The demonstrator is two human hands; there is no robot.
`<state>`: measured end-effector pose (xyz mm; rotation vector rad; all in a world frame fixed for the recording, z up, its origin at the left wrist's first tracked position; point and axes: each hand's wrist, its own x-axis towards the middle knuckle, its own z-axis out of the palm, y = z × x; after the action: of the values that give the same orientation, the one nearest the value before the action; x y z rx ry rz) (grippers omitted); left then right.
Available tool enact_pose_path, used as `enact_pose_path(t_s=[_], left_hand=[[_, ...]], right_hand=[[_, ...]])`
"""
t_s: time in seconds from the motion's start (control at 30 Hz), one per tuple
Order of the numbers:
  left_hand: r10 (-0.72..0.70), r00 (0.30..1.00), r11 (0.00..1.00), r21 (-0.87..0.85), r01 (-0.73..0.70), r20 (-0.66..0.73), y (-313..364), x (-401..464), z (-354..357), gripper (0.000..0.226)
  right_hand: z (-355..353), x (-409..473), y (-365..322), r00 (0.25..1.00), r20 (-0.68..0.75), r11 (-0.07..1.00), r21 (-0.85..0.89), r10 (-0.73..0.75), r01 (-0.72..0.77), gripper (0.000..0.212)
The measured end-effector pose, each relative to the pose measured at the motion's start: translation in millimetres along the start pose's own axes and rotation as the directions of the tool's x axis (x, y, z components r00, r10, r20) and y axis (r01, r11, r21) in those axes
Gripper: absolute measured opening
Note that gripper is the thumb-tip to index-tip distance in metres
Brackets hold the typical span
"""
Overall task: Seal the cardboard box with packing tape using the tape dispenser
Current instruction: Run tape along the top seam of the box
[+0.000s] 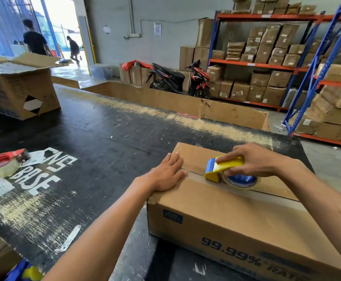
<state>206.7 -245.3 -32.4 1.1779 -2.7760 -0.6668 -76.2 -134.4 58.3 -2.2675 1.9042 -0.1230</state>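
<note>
A closed cardboard box (pixel 236 218) with blue print lies on the black work table (pixel 96 138) in front of me. My right hand (pixel 250 159) grips a yellow and blue tape dispenser (pixel 224 169) that sits on the box's top seam. A strip of clear tape (pixel 275 194) runs along the seam behind the dispenser, toward the right. My left hand (pixel 167 173) presses flat on the box top at its left end, fingers straight, just left of the dispenser.
A second, red tape dispenser (pixel 3 162) lies at the table's left edge. An open cardboard box (pixel 19 88) stands at the back left. Shelves of cartons (pixel 266 63) and parked motorbikes (pixel 177 80) fill the background. Two people walk near the doorway.
</note>
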Motion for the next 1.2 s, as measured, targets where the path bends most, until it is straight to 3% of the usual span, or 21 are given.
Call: enact_pose_path(t_s=[0.1,0.23,0.37,0.47,0.7,0.77,0.93,1.2], left_hand=[[0.008,1.0,1.0,-0.03,-0.009,-0.017,-2,0,1,0.076],[-0.022,1.0,0.997,-0.069,0.022,0.0,-5,0,3,0.079],[-0.019,1.0,0.998,-0.062,0.02,0.014,-3,0,1,0.078],[-0.006,1.0,0.998,-0.055,0.007,0.016,0,-3,-2,0.074],[0.007,0.999,0.999,-0.05,-0.005,0.033,3,-6,-6,0.071],[-0.005,0.999,1.0,-0.005,0.006,0.041,4,-4,-7,0.07],[0.003,1.0,0.928,0.372,-0.003,0.001,25,-3,-3,0.087],[0.185,0.967,0.898,0.369,-0.24,0.177,124,12,47,0.108]], right_hand=[[-1,0,-1,0.999,0.022,0.999,0.03,0.027,-0.028,0.042],[1,-2,-7,1.0,-0.026,0.998,-0.063,0.006,-0.008,0.049],[2,-7,0,0.998,-0.057,1.0,0.031,0.001,0.001,0.04],[0,-16,5,0.999,-0.045,0.995,0.1,-0.015,0.019,0.05],[-15,-60,35,0.999,0.019,0.992,0.114,0.047,-0.048,0.047],[-15,-68,40,0.998,0.027,0.991,0.117,0.06,-0.063,0.044],[-13,-59,30,0.997,0.039,0.998,-0.034,0.059,-0.058,0.032],[-9,-60,31,0.999,-0.003,0.997,-0.061,0.048,-0.048,0.038]])
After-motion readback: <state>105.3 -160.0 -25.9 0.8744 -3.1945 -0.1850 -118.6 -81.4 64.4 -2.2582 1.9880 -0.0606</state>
